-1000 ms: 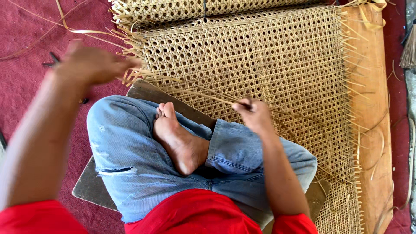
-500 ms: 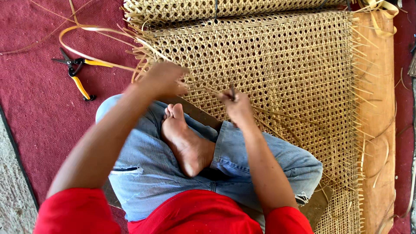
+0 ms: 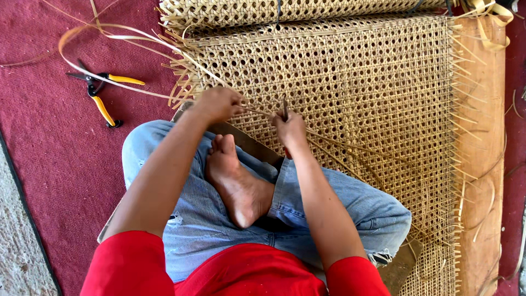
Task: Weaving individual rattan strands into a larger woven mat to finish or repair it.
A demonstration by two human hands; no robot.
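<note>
A large woven cane panel (image 3: 356,82) lies flat in front of me, with an open hexagonal mesh. My left hand (image 3: 218,104) grips a long loose cane strip (image 3: 126,41) at the panel's near left edge; the strip loops away over the carpet. My right hand (image 3: 290,129) is closed on a thin dark-tipped tool (image 3: 285,109) that pokes into the weave. I sit cross-legged in blue jeans, with my bare foot (image 3: 238,183) between my arms.
Yellow-handled cutters (image 3: 101,90) lie on the red carpet (image 3: 49,153) at the left. A wooden frame board (image 3: 482,126) runs along the panel's right side, with cane ends sticking out over it. A rolled woven section (image 3: 285,8) sits at the top. Bare concrete (image 3: 13,241) shows at bottom left.
My left hand has swung in from far out over the carpet to the panel's edge, pulling the cane strip with it. My right hand stays at the weave.
</note>
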